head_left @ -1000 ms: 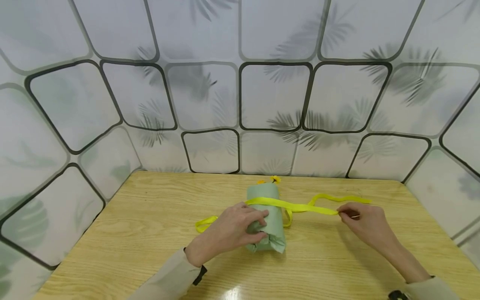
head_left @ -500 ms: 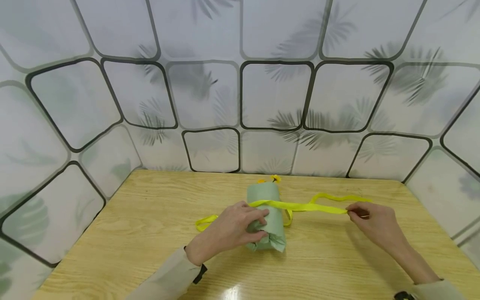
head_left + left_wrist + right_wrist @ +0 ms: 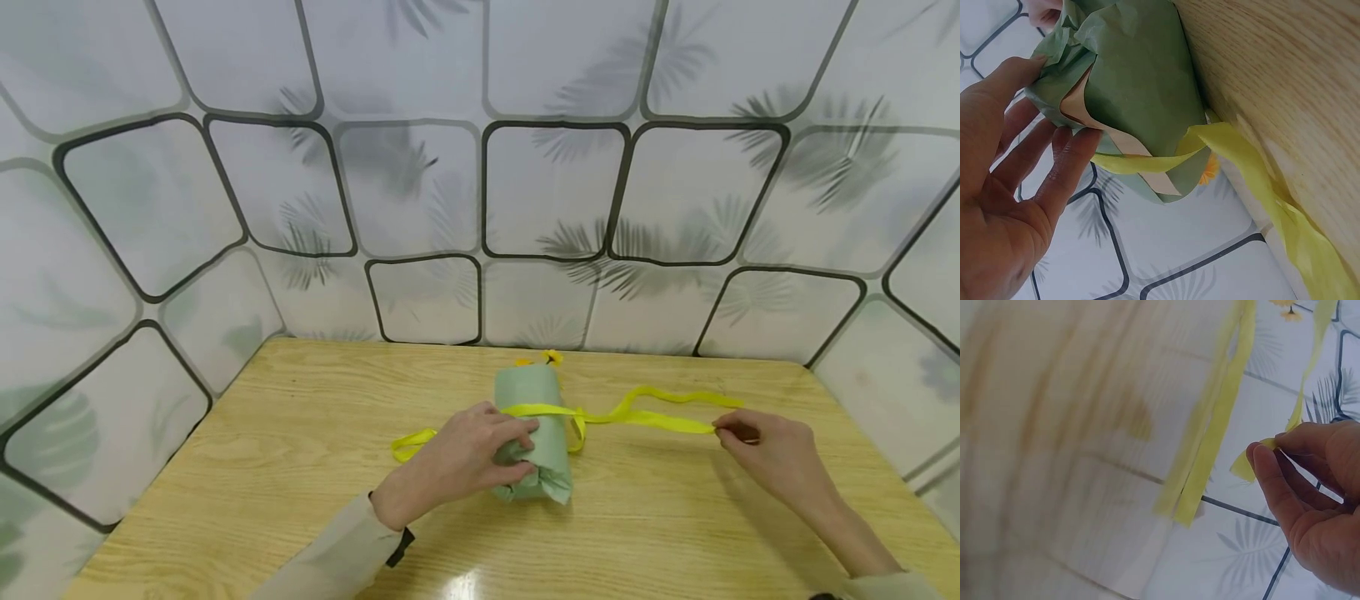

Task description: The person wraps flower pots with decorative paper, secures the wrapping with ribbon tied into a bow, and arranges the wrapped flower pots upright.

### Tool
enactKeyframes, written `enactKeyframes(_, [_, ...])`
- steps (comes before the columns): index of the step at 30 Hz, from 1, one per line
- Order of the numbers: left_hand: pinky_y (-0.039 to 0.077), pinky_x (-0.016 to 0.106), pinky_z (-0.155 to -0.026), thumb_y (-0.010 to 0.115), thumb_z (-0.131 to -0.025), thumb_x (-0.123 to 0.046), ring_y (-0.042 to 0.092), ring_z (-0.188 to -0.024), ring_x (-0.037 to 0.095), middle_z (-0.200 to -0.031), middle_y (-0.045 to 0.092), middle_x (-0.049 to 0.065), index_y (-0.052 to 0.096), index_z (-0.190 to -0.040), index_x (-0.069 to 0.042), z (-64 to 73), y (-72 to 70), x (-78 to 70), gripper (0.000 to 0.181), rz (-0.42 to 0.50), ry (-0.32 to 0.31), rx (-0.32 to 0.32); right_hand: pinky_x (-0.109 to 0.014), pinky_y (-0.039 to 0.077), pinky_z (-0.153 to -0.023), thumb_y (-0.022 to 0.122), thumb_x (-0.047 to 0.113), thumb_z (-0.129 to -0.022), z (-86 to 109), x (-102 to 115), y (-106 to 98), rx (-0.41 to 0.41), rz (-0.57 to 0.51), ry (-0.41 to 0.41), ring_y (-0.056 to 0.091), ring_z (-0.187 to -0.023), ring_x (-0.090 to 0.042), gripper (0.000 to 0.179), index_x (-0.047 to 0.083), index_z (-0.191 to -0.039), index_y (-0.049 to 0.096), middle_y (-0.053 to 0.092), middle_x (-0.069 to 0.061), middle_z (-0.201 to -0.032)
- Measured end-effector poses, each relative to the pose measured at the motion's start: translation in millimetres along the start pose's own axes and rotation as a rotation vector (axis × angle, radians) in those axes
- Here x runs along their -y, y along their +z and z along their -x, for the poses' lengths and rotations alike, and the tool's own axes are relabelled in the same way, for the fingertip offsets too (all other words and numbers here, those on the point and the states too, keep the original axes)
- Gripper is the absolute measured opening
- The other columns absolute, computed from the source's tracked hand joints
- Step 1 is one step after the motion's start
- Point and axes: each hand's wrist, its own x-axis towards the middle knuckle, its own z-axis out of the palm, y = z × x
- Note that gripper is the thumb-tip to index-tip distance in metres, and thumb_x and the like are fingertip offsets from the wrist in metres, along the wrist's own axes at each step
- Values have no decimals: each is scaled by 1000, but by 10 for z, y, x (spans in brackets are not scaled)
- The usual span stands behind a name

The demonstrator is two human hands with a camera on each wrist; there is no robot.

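A bouquet wrapped in pale green paper (image 3: pixel 553 450) lies on the table, its yellow flowers (image 3: pixel 552 357) peeking out at the far end. My left hand (image 3: pixel 465 454) grips its near left side, thumb and fingers against the paper; the left wrist view shows a beige strip (image 3: pixel 1124 139) along the wrapping. A yellow ribbon (image 3: pixel 667 422) crosses over the bouquet and stretches right. Between thumb and fingertips, my right hand (image 3: pixel 776 454) pinches this ribbon, with a short end (image 3: pixel 1244 469) sticking out past the fingers in the right wrist view.
Another length of the yellow ribbon (image 3: pixel 693 397) lies loose on the wooden table (image 3: pixel 315 417) behind the taut part. At the left, a folded ribbon loop (image 3: pixel 408 447) pokes out beside the left hand. A patterned wall covering (image 3: pixel 555 192) rises behind the table edge.
My right hand has moved to the right, drawing the ribbon with it. The band across the bouquet has drawn in and settled slightly lower. The left hand stays put.
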Motion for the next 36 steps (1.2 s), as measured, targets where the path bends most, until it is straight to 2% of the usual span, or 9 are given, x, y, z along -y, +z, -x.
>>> enactKeyframes(9, [54,29,-89,78,-93,-32,69,-86,2,-104,79,-10,71,-125,-11,4,2,-2,39,-1,15,-15,-20,46,-53,78,5,-84,-9,-116,-85,5,58,-4,64,-60,3,6,6,-90,78,78,-6,-79])
enactKeyframes(19, [50,24,-83,78,-92,-31,69,-87,1,-102,78,-10,70,-126,-10,8,6,8,40,-3,24,-18,-22,44,-55,74,6,-85,38,-256,-151,19,84,59,54,-61,14,5,9,-88,78,77,-5,-79])
enactKeyframes(29, [52,26,-84,79,-92,-33,70,-87,2,-103,79,-11,72,-123,-12,6,11,0,38,-28,30,-31,-28,46,-55,68,9,-92,-9,-351,-286,122,116,162,67,-66,-17,12,3,-96,77,77,-14,-86])
enactKeyframes(34, [53,26,-85,79,-92,-33,70,-86,2,-102,78,-11,71,-125,-11,12,7,-2,41,-33,23,-25,-27,47,-53,70,9,-90,14,-399,-284,108,117,151,68,-63,-16,11,3,-94,78,78,-14,-85])
enactKeyframes(36, [52,25,-84,79,-92,-33,69,-85,2,-102,78,-11,70,-126,-11,13,6,-2,41,-34,23,-24,-27,48,-53,70,9,-90,13,-405,-278,129,109,148,71,-64,-19,13,1,-97,77,78,-16,-87])
